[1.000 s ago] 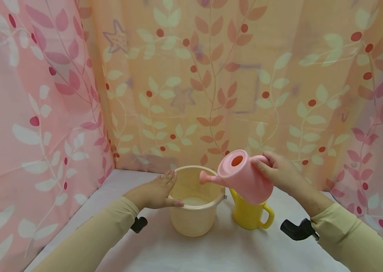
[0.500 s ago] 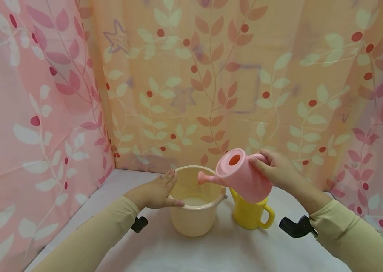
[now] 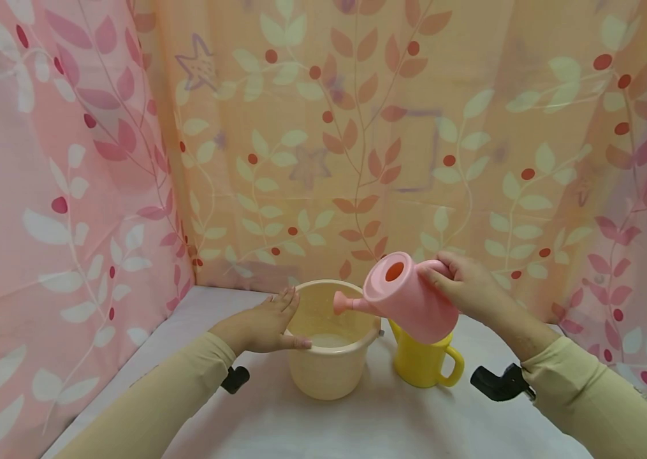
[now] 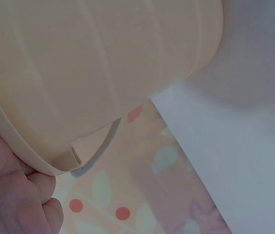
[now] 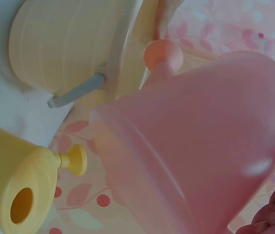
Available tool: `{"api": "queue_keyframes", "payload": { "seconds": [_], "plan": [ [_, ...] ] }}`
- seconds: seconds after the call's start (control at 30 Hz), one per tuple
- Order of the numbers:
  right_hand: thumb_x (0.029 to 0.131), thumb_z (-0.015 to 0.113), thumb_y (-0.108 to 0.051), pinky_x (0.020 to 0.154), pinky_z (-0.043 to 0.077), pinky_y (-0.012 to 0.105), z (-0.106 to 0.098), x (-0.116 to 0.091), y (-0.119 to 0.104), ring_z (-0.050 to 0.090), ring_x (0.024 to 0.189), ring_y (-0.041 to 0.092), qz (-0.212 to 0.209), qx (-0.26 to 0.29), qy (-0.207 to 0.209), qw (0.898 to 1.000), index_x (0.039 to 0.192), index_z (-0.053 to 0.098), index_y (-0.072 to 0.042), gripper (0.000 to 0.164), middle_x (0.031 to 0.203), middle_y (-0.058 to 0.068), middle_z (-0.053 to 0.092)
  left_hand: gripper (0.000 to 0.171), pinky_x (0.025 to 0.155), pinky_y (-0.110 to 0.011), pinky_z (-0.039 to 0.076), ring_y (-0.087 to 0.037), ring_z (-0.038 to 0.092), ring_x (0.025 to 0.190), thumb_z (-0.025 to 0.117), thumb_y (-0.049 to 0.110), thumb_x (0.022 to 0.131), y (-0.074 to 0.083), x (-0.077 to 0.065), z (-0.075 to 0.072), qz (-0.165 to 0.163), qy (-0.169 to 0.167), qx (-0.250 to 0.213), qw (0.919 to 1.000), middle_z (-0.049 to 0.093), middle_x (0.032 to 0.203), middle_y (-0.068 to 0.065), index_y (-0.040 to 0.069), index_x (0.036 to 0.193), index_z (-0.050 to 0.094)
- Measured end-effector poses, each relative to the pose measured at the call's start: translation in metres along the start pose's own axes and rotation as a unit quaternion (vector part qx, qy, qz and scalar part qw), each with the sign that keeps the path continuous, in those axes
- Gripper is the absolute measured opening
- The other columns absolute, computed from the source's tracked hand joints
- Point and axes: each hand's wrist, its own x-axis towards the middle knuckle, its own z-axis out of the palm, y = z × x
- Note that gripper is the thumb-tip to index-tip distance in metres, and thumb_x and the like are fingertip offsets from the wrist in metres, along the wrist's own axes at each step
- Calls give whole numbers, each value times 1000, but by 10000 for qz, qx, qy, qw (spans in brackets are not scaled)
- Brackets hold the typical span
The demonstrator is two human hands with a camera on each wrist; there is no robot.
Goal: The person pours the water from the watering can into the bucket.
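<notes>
My right hand [image 3: 463, 285] grips the handle of a pink watering can [image 3: 422, 309], holding it up and tilted to the left. Its sprinkler spout [image 3: 343, 303] reaches over the cream bucket [image 3: 326, 376], inside the rim. My left hand [image 3: 257, 328] rests on the bucket's left rim, fingers stretched over the edge and thumb along the front. In the left wrist view those fingers lie against the outside of the rim [image 4: 18, 139]. The right wrist view has the can's pink side [image 5: 195, 126] up close, with the curled fingers [image 5: 273, 212] at its handle.
A yellow watering can [image 3: 417, 363] stands upright right of the bucket, partly behind the pink one. The bucket's grey handle [image 5: 76, 91] hangs down. Patterned curtains [image 3: 312, 159] surround the white tabletop [image 3: 243, 421]. A black wrist mount [image 3: 501, 382] juts below the right forearm.
The pink watering can has shifted slightly left, its spout a little further over the bucket. My left hand, the bucket and the yellow can have stayed in place.
</notes>
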Motion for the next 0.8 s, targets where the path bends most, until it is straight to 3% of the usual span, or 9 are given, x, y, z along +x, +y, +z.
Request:
{"api": "queue_keyframes", "payload": {
  "seconds": [0.8],
  "plan": [
    [87,56,-46,55,49,28,0,3,-2,52,65,21,-122,-44,-93,9999,84,52,-8,38,67,6,52,111,111,-45,11,-29,2,139,33,80,75,-2,3,2,-17,-48,75,10000,7,151,-20,-3,144,12]
  ]
}}
